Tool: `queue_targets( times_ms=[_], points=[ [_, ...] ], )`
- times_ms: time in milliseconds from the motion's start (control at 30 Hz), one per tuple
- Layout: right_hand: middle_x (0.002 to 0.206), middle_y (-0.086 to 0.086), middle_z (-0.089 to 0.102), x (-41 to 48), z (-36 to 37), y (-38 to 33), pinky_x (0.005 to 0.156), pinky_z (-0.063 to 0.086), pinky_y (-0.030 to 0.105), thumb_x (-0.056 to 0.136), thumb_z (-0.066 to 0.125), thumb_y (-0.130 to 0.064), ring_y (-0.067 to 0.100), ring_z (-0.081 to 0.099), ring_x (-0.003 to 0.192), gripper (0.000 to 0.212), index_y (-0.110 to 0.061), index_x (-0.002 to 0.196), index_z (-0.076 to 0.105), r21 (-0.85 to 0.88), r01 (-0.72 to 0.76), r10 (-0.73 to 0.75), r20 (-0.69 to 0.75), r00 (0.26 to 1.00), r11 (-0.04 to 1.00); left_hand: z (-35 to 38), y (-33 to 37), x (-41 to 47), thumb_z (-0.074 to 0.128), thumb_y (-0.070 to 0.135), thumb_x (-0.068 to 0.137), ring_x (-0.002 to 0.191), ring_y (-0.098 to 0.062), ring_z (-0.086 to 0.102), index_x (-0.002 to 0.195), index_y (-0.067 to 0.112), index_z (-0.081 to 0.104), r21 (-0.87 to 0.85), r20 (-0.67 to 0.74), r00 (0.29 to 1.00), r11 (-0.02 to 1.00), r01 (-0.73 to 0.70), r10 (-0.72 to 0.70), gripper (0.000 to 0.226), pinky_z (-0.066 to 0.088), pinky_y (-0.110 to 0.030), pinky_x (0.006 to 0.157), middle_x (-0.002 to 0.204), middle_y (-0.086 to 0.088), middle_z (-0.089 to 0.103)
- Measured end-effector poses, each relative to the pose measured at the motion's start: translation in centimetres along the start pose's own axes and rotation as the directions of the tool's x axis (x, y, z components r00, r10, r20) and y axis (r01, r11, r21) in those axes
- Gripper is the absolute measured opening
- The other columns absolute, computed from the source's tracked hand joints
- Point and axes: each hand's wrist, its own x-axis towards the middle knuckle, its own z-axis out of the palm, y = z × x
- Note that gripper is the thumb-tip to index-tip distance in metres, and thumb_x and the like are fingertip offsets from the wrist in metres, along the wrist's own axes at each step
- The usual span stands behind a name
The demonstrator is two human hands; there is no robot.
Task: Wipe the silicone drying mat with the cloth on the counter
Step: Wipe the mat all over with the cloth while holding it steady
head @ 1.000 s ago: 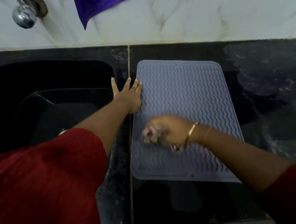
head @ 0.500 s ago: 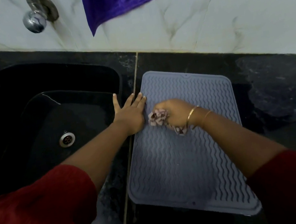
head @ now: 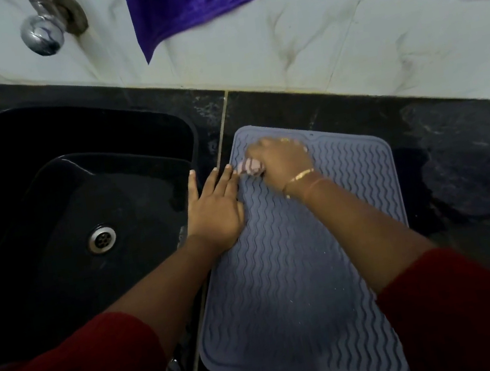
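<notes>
A grey silicone drying mat (head: 300, 288) with wavy ridges lies on the black counter, just right of the sink. My right hand (head: 281, 160) is shut on a small bunched pinkish cloth (head: 250, 167) and presses it on the mat's far left corner. My left hand (head: 215, 208) lies flat, fingers spread, on the mat's left edge and the counter strip beside it, its fingertips almost touching the cloth. Most of the cloth is hidden under my right hand.
A black sink (head: 75, 210) with a metal drain (head: 102, 238) fills the left. A chrome tap (head: 43, 34) sticks out of the white marble wall. A purple cloth (head: 187, 0) hangs over the wall's top. Wet black counter (head: 464, 171) extends to the right.
My right hand has carried the cloth from the mat's middle up to its far left corner. My left hand stays on the mat's left edge. The view has shifted down and left.
</notes>
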Motion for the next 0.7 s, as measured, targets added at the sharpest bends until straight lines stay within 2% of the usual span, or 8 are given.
queue_targets(
  times_ms=[100,200,300,367,467,567,633,700],
  points=[
    [0.115,0.008,0.059,-3.3,-0.3,-1.4,0.093,0.045,0.047,0.082,0.055,-0.017,0.031,0.054,0.109,0.033,-0.022,0.115,0.055,0.119,0.111,-0.123,0.102,0.987,0.987,0.3,-0.1,0.0,0.005,0.042,0.087,0.146,-0.019,0.016,0.149,0.017,0.028,0.009,-0.013,1.000,1.000,0.002,-0.002,0.070,-0.015,-0.049,0.113,0.156,0.000,0.025],
    [0.105,0.007,0.063,-0.8,-1.8,-0.1,0.083,0.051,0.039,0.084,0.053,-0.015,0.028,0.060,0.100,0.022,-0.021,0.105,0.060,0.291,0.026,-0.086,0.196,0.977,0.957,0.3,-0.1,0.1,0.000,0.042,0.082,0.146,-0.019,0.014,0.149,0.017,0.026,0.013,-0.006,1.000,1.000,-0.006,0.006,0.076,-0.014,-0.049,0.114,0.157,0.000,0.024],
    [0.113,0.011,0.059,3.9,-1.7,2.1,0.085,0.052,0.047,0.083,0.054,-0.011,0.036,0.058,0.104,0.029,-0.022,0.110,0.057,0.264,-0.089,0.091,0.005,0.996,0.960,0.1,-0.1,0.1,0.006,0.040,0.087,0.146,-0.018,0.012,0.150,0.017,0.022,-0.019,0.006,1.000,1.000,0.007,-0.007,0.070,-0.012,-0.048,0.115,0.157,0.001,0.021],
    [0.119,0.013,0.056,5.1,-0.9,2.5,0.091,0.048,0.049,0.082,0.055,-0.011,0.039,0.054,0.110,0.035,-0.022,0.116,0.054,0.170,-0.131,0.131,0.008,0.991,0.977,0.2,-0.2,0.1,0.021,0.036,0.094,0.146,-0.018,0.012,0.151,0.017,0.021,-0.032,0.009,1.000,0.999,0.005,-0.005,0.059,-0.011,-0.048,0.115,0.158,0.001,0.020],
    [0.118,0.013,0.058,3.9,0.0,1.4,0.090,0.044,0.048,0.082,0.058,-0.014,0.038,0.053,0.109,0.033,-0.019,0.115,0.055,0.077,-0.108,0.108,0.003,0.994,0.991,0.2,-0.3,0.0,0.027,0.033,0.093,0.145,-0.019,0.014,0.150,0.017,0.025,-0.063,-0.011,1.000,0.998,0.007,-0.008,0.059,-0.010,-0.048,0.115,0.156,0.001,0.024],
    [0.110,0.010,0.062,0.1,0.6,-0.4,0.087,0.045,0.044,0.079,0.056,-0.013,0.035,0.057,0.105,0.027,-0.018,0.105,0.059,0.089,-0.031,0.033,-0.023,0.999,0.996,0.4,-0.3,0.1,0.031,0.031,0.094,0.145,-0.020,0.017,0.149,0.016,0.028,-0.062,-0.020,1.000,0.998,0.003,-0.004,0.057,-0.008,-0.049,0.116,0.156,0.000,0.026],
    [0.110,0.009,0.062,-2.5,0.5,-1.7,0.088,0.045,0.043,0.079,0.057,-0.015,0.033,0.057,0.105,0.027,-0.020,0.106,0.059,0.109,0.020,-0.022,0.022,1.000,0.994,0.6,-0.3,0.1,0.023,0.035,0.092,0.144,-0.022,0.020,0.147,0.016,0.031,-0.062,-0.037,0.999,0.998,-0.006,0.004,0.060,-0.006,-0.051,0.116,0.155,0.000,0.029],
    [0.110,0.009,0.063,-3.7,-0.3,-2.1,0.086,0.044,0.036,0.083,0.055,-0.017,0.031,0.057,0.103,0.025,-0.018,0.108,0.059,0.201,0.046,-0.076,0.144,0.987,0.979,0.8,-0.4,0.0,0.018,0.038,0.090,0.143,-0.022,0.022,0.146,0.015,0.034,-0.076,-0.051,0.999,0.997,-0.018,0.014,0.063,-0.005,-0.052,0.116,0.153,-0.001,0.031]
  ],
)
